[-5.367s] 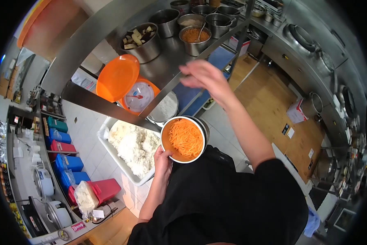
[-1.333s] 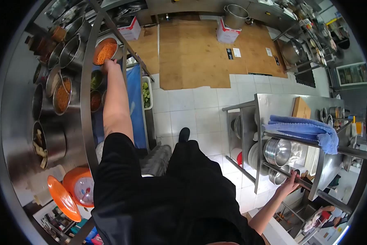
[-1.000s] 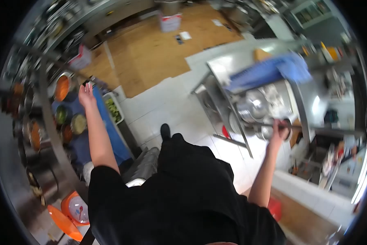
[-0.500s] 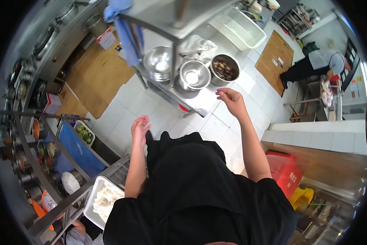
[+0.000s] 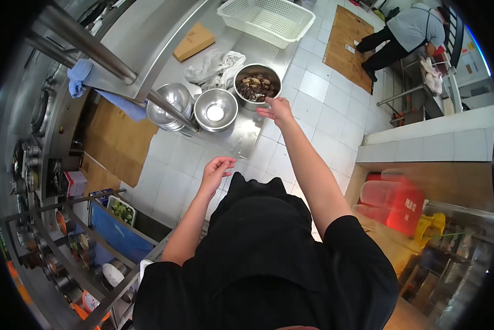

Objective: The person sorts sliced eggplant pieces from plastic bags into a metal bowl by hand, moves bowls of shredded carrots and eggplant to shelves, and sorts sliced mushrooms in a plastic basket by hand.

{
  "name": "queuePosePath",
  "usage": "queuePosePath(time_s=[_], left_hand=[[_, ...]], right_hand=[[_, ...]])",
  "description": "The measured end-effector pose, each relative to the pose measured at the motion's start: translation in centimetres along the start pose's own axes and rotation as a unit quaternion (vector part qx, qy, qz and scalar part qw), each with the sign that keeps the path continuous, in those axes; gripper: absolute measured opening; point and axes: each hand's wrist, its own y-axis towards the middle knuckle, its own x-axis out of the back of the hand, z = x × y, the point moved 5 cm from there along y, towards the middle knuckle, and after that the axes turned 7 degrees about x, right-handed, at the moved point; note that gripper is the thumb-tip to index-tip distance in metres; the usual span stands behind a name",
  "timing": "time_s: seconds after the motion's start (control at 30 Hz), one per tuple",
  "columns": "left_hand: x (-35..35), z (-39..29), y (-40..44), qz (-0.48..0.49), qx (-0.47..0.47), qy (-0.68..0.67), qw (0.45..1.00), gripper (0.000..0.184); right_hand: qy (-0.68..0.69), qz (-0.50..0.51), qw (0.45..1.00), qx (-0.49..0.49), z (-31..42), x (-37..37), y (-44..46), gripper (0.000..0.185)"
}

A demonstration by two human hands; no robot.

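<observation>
Steel pot (image 5: 261, 67), unlifted, on tabletop (image 5: 239, 138); right hand (image 5: 279, 111) at edge, grip spread, contact unclear; left hand (image 5: 215, 174) empty, loosely spread.

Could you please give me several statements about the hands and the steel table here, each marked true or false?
1. The right hand is nearer to the steel pot than the left hand is. True.
2. The left hand is gripping a blue towel. False: the left hand holds nothing visible.
3. The pot contains dark brown pieces. True.
4. The steel bowl beside the pot is full of shredded carrot. False: that bowl is empty.
5. The white perforated basket is on the steel table. True.
</observation>
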Motion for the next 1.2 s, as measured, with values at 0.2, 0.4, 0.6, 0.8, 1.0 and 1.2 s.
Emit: queuePosePath(time_s=[0.2,0.4,0.6,0.8,1.0,1.2], left_hand=[[-2.9,-8.0,1.9,-0.144,-0.284,0.297,0.900,0.024],[3.8,-20.1,12.2,-0.452,-0.213,0.542,0.676,0.049],[6.2,-20.9,12.7,-0.387,0.117,0.566,0.719,0.033],[6.4,-22.8,10.5,-0.500,0.035,0.495,0.710,0.031],[12.7,-18.7,11.2,-0.622,-0.256,-0.130,0.729,0.018],[8.8,-18.2,11.2,-0.626,-0.278,-0.212,0.697,0.031]], right_hand=[[0.032,0.030,0.999,0.009,-0.4,1.2,1.9,0.024],[0.033,0.082,0.996,0.021,0.3,1.3,5.4,0.024],[0.042,0.140,0.989,-0.005,3.9,3.2,12.7,0.026],[-0.029,0.186,0.982,-0.025,5.8,4.2,17.5,0.032],[-0.054,0.207,0.975,-0.067,5.9,4.4,18.3,0.042],[-0.130,0.259,0.949,-0.125,5.8,7.3,17.2,0.052]])
